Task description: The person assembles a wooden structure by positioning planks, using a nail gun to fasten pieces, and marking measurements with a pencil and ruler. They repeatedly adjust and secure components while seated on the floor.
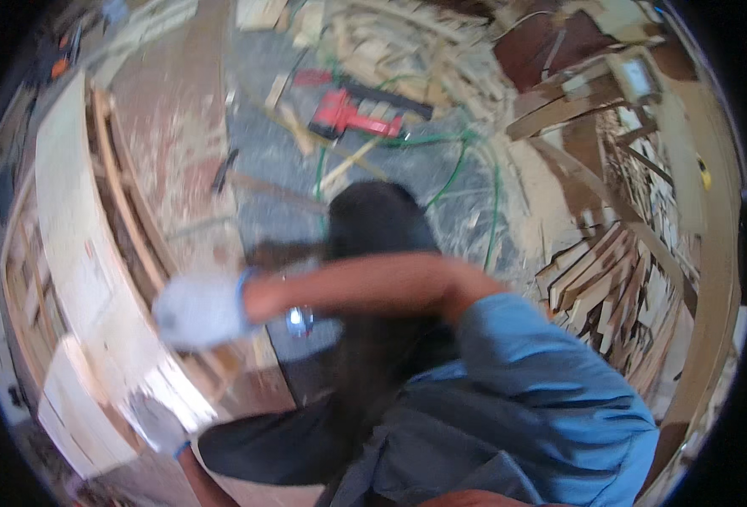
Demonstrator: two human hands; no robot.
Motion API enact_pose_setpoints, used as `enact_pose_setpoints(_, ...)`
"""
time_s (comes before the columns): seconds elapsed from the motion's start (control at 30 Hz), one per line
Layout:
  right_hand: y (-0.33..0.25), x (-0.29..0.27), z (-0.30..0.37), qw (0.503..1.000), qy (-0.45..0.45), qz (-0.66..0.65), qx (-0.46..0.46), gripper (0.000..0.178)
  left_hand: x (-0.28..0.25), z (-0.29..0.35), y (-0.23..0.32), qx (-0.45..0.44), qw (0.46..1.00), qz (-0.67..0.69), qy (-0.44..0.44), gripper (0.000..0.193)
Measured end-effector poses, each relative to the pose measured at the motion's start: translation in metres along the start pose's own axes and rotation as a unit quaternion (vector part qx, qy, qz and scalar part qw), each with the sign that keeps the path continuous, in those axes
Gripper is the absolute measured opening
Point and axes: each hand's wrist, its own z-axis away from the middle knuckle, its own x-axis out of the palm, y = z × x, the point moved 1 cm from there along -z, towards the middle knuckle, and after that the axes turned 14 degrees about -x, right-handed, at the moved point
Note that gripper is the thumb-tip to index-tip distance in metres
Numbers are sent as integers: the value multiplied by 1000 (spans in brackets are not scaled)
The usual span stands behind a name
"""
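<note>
A long pale plywood panel (95, 253) runs along my left side, with wooden strips (124, 198) along its inner edge. Reaching across my body, my right hand (200, 311) in a white glove is at this panel's inner edge, its fingers blurred. Lower down, my gloved left hand (160, 425) touches the panel near its near end, beside a smaller pale board (78, 410). How far its fingers are bent is smeared by motion.
On the dark floor sheet ahead lies a red and black nail gun (356, 117) with a green hose (453, 173). A hammer (272, 188) lies closer. Wood offcuts (424, 51) are heaped beyond, and stacked wood pieces (601, 279) stand at the right.
</note>
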Motion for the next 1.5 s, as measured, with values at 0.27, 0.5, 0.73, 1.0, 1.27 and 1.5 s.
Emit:
enact_pose_setpoints(0.27, -12, -169, 100, 873, 161, 209, 410, 27, -10, -18, 51, -19, 998, 56, 7, 38)
enact_pose_setpoints(0.5, 9, -140, 114, 907, 182, 223, 309, 26, -17, -5, 46, -43, 998, 34, 5, 39)
enact_pose_setpoints(0.73, -18, -95, 81, 959, -70, 116, 248, 23, -17, -6, 47, -28, 997, 71, 8, 40)
enact_pose_setpoints(1.0, -54, -23, 92, 915, -351, 54, 190, 23, -21, -6, 45, 41, 998, 39, -12, 42)
enact_pose_setpoints(1.27, -103, 46, 129, 934, -206, 4, 291, 34, -79, -40, 99, 92, 945, -256, -185, 52)
enact_pose_setpoints(1.5, -227, 44, 130, 942, -122, -19, 312, 23, -118, -24, 179, 274, 935, -161, -159, 36)
